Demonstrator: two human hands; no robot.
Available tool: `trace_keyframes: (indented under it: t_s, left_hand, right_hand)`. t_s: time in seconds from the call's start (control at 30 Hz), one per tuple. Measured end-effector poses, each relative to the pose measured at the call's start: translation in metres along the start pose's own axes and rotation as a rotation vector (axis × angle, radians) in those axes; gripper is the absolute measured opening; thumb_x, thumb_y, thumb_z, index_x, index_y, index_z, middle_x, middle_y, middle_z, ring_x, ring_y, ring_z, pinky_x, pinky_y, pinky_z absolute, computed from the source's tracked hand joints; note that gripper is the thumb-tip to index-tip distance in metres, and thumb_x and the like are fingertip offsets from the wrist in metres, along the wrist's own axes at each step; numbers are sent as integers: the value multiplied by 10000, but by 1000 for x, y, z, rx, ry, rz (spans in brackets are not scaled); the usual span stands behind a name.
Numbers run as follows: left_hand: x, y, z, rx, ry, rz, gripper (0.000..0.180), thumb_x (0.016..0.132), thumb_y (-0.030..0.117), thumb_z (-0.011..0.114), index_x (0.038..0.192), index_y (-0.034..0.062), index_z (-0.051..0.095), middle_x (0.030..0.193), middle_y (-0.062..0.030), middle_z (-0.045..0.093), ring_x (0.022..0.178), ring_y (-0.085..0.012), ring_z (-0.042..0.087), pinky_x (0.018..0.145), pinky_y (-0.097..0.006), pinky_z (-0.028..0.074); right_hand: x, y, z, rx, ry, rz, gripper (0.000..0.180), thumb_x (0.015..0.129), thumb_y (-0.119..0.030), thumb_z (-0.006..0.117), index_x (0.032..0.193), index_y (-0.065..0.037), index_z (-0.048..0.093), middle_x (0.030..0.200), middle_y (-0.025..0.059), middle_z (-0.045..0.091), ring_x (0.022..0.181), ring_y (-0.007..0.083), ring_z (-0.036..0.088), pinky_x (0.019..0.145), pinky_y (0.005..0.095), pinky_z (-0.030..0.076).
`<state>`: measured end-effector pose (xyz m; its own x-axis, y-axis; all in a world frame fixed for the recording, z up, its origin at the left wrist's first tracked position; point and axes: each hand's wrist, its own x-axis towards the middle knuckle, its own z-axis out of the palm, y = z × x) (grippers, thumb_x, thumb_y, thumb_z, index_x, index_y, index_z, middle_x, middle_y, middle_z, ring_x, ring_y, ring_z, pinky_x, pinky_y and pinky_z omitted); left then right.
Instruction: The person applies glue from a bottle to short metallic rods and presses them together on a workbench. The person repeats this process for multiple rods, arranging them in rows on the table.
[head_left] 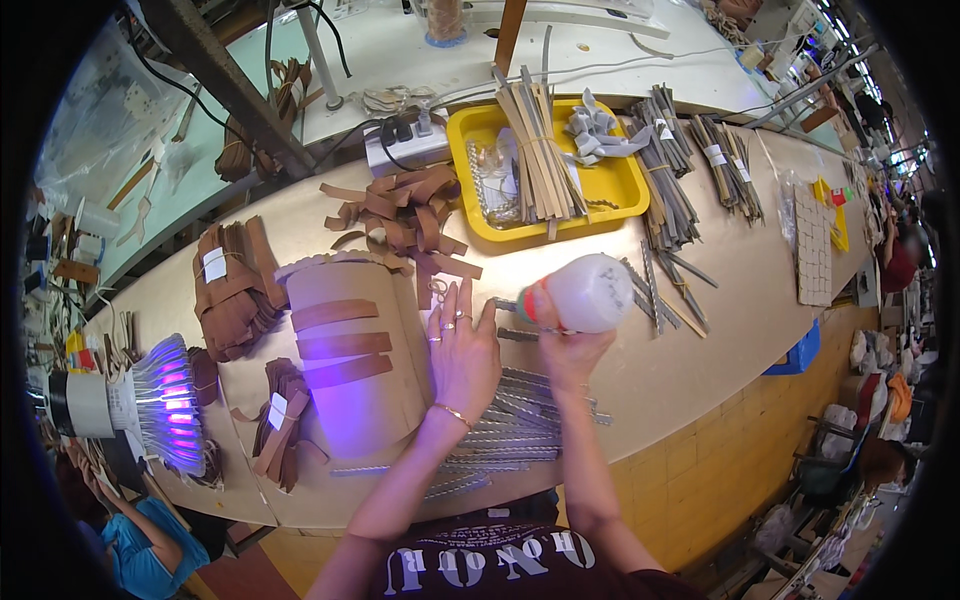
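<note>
My right hand (577, 352) is wrapped round a white plastic squeeze bottle (597, 288) with a red-orange band. The bottle is tipped on its side, its nozzle pointing left at the end of a short grey strip (505, 304). Beside that end lies my left hand (466, 348), fingers stretched out and flat, with rings and a bracelet on it. Whether its fingertips press on the strip is hard to make out. Many grey patterned strips (515, 425) are spread under and between my forearms. Left of my left hand stands a tan cardboard roll (360, 410) with several brown strips (345, 346) across it.
Behind my hands sits a yellow tray (465, 150) holding tan strips and grey pieces. Bundled brown strips (235, 300) and a purple-lit finned lamp (175, 405) are at left. Grey bundles (665, 180) lie right of the tray. A person in blue (150, 545) is at lower left.
</note>
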<state>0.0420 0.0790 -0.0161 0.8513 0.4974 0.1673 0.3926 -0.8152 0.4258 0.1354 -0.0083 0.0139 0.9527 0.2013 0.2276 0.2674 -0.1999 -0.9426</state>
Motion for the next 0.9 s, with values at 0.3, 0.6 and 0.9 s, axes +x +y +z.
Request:
trace_keyframes:
  t_s: [0.3, 0.6, 0.9]
  left_hand:
    - [2, 2, 0, 20, 7, 5, 307, 883, 115, 612, 1170, 26, 673, 1423, -230, 447, 1366, -384, 366, 1117, -494, 278]
    - [6, 1, -2, -94, 27, 77, 172, 835, 138, 700, 988, 68, 737, 1266, -168, 571, 1316, -354, 435, 1102, -477, 299]
    - [9, -2, 1, -129, 46, 116, 168, 827, 130, 702, 982, 71, 732, 1239, -147, 588, 1276, -327, 475, 1082, -464, 335]
  right_hand:
    - [15, 15, -69, -186, 370, 60, 389, 791, -291, 822, 990, 22, 704, 899, 93, 713, 801, 188, 682, 747, 332, 541]
    - [22, -28, -133, -722, -447, -318, 622, 579, -316, 882, 1055, -16, 617, 1371, 180, 528, 1189, 314, 542, 965, 429, 444]
    - [28, -28, -85, -907, -1210, -491, 759, 570, -464, 837, 1088, 40, 602, 1441, 205, 464, 1381, 345, 361, 1116, 455, 306]
